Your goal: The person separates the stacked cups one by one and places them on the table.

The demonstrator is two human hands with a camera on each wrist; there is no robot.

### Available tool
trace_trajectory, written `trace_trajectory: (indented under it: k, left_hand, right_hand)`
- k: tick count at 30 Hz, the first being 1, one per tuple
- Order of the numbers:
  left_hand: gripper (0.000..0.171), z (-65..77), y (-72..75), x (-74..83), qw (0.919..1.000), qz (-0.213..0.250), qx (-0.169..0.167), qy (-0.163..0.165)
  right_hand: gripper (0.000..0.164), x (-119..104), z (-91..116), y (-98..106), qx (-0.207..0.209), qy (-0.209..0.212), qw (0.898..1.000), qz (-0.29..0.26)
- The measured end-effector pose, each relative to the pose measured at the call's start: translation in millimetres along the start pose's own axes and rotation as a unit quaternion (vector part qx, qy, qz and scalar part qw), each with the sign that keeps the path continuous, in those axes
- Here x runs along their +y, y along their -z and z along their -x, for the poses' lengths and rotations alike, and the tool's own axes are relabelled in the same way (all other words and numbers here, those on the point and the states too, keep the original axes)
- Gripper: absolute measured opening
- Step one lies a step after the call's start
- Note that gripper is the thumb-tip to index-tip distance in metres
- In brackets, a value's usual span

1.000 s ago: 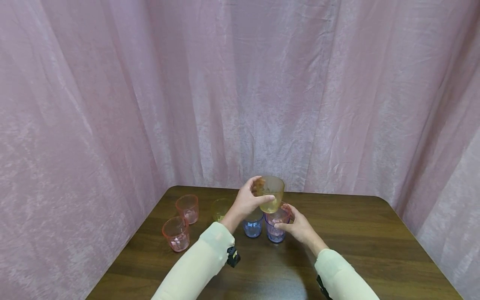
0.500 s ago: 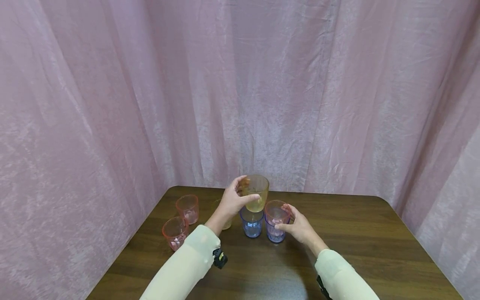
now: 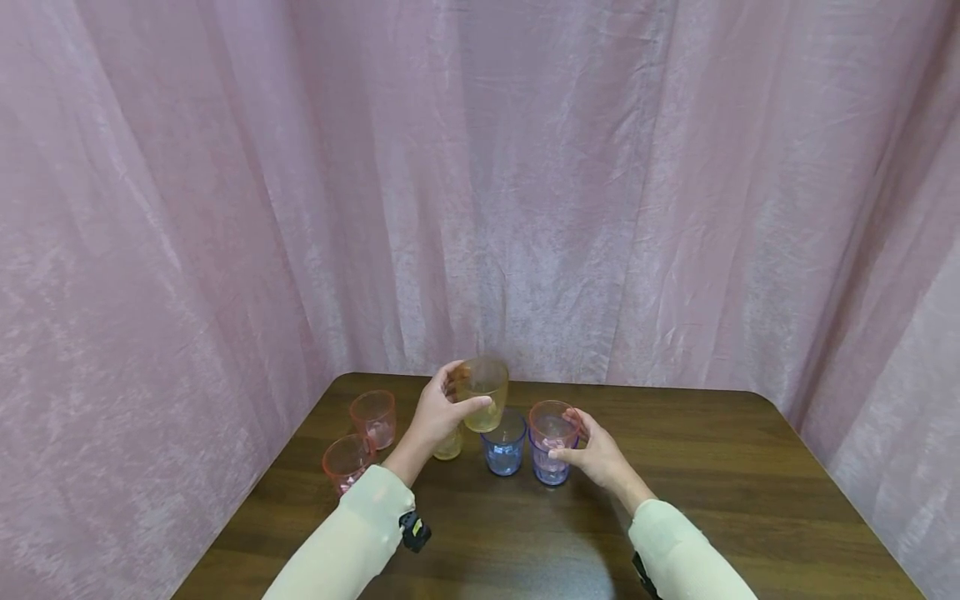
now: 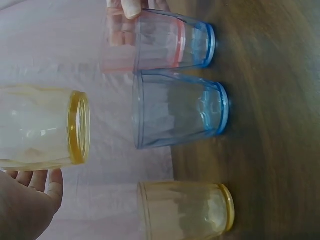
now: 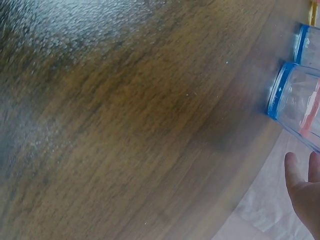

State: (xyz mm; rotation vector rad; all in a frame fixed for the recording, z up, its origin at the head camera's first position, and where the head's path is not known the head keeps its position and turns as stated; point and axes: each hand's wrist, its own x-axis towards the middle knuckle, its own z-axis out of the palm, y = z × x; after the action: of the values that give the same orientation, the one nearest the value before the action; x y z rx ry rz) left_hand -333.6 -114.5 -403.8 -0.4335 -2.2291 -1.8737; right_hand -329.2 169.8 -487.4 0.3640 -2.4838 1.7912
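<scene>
My left hand point(image 3: 435, 417) holds a clear yellow cup point(image 3: 486, 396) up off the table, fingers and thumb around its side. Below it, a second yellow cup point(image 3: 448, 447) stands upright, partly hidden behind that hand. A blue cup point(image 3: 503, 450) stands to its right. Beside this, a pink cup point(image 3: 553, 423) sits nested in another blue cup point(image 3: 550, 472). My right hand point(image 3: 600, 454) grips the pink cup from the right, its thumb close to the blue rim. In the left wrist view, the raised yellow cup point(image 4: 37, 127) hangs level with the standing cups' rims or higher.
Two more pink cups stand at the left, one farther back point(image 3: 372, 417) and one nearer point(image 3: 347, 457), the nearer partly covered by the left sleeve point(image 3: 352, 525). All stand on a brown wooden table point(image 3: 750, 492). Behind its far edge hangs a pink curtain point(image 3: 555, 183).
My left hand has carried the yellow cup leftward, from over the nested pair, past the single blue cup, toward the other yellow cup. My right hand has stayed at the nested cups.
</scene>
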Motion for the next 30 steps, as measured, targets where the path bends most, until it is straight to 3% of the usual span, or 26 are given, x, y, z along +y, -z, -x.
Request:
trace_trajectory:
  k: [14, 20, 30]
  left_hand:
    - [0.082, 16.3, 14.9, -9.7, 0.9996, -0.002, 0.025, 0.01]
    - [0.085, 25.5, 19.2, -15.0, 0.9987, -0.007, 0.041, 0.03]
    - [0.082, 43.2, 27.9, -22.4, 0.9981, -0.006, 0.056, 0.027]
  right_hand:
    - [0.084, 5.3, -2.7, -3.0, 0.011, 0.011, 1.0, -0.001]
    - [0.084, 5.9, -2.8, -4.1, 0.01, 0.009, 1.0, -0.004]
    - [0.083, 6.2, -3.0, -2.5, 0.011, 0.011, 1.0, -0.003]
